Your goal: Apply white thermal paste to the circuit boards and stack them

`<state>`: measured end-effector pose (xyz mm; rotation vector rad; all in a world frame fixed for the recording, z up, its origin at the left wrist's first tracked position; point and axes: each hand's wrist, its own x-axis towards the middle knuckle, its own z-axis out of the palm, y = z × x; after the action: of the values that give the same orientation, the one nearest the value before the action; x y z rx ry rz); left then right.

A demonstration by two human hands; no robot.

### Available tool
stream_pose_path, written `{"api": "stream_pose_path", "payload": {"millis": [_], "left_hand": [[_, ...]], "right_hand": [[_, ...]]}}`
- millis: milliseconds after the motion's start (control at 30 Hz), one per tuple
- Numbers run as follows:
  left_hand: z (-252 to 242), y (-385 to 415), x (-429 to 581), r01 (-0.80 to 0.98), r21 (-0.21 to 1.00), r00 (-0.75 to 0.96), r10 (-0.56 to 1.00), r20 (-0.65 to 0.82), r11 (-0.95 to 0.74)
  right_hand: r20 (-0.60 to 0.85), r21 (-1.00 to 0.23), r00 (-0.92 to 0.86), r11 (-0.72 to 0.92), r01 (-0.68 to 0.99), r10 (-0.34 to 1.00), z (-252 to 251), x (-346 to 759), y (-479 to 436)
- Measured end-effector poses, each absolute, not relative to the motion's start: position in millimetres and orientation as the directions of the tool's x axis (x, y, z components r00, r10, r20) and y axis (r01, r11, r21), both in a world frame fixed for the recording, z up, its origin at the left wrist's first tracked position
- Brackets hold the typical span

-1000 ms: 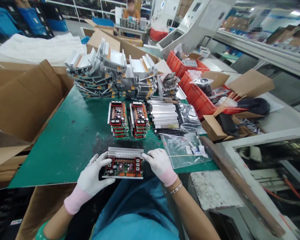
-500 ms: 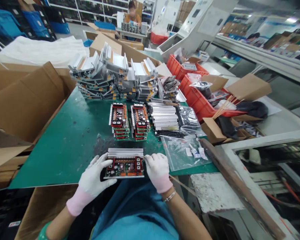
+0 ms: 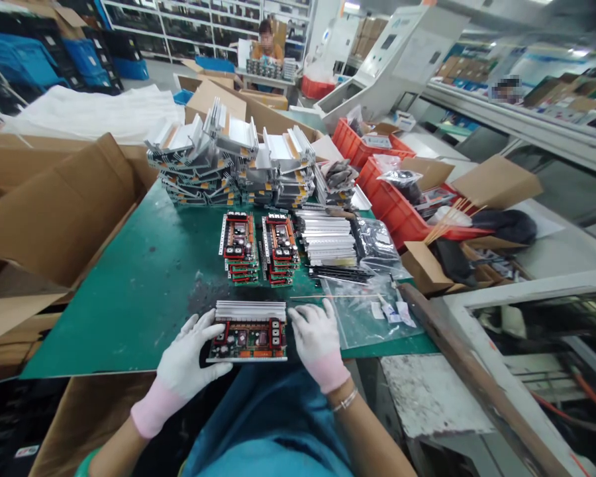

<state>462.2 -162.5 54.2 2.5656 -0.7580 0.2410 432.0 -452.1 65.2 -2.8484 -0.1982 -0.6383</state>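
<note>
A circuit board with an aluminium heat sink lies on the green work mat right in front of me, with its finned edge to the far side. My left hand in a white glove with a pink cuff grips the board's left edge. My right hand, gloved the same way, grips its right edge. Two stacks of similar boards with red parts stand just beyond. Part of the board's underside is hidden.
Stacked heat sinks and board-and-heat-sink piles fill the mat's far side. A clear plastic bag lies to the right. Red crates and cardboard boxes flank the mat. A co-worker stands far back.
Both hands stay on the board's sides, and the board has barely moved. The whole scene has shifted slightly in view as my head moved.
</note>
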Motion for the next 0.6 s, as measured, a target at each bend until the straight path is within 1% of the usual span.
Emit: {"api": "stream_pose_path", "payload": {"millis": [67,133,233,300,367,433,500,600], "left_hand": [[54.8,-163.9,463.0,-0.573,0.376,0.818,-0.485,0.309,-0.728],[55.7,-164.9,463.9,-0.584,0.377,0.81,-0.487,0.325,-0.719],[57.3,-161.4,461.9,-0.565,0.385,0.825,-0.487,0.288,-0.73],[57.6,-153.9,456.3,-0.517,0.392,0.856,-0.468,0.221,-0.761],[56.9,-143.7,446.9,-0.45,0.402,0.892,-0.426,0.153,-0.797],[55.8,-134.2,435.4,-0.402,0.427,0.912,-0.396,0.108,-0.81],[55.3,-128.6,424.5,-0.397,0.467,0.909,-0.409,0.08,-0.79],[56.3,-127.9,413.7,-0.395,0.506,0.902,-0.429,0.054,-0.766]], "right_hand": [[0.441,-0.187,0.893,-0.963,0.193,0.094,58.8,425.7,-442.6],[0.457,-0.156,0.883,-0.966,0.204,0.112,56.2,423.0,-438.1],[0.428,-0.147,0.897,-0.971,0.19,0.111,59.7,417.2,-443.3],[0.366,-0.2,0.928,-0.969,0.146,0.064,63.8,406.5,-450.3],[0.302,-0.283,0.953,-0.952,0.112,0.022,66.0,390.2,-454.3],[0.257,-0.371,0.966,-0.921,0.12,0.022,65.1,373.2,-452.6],[0.239,-0.438,0.971,-0.889,0.134,0.028,61.9,360.4,-445.6],[0.263,-0.486,0.965,-0.863,0.135,0.003,56.1,353.0,-433.0]]}}
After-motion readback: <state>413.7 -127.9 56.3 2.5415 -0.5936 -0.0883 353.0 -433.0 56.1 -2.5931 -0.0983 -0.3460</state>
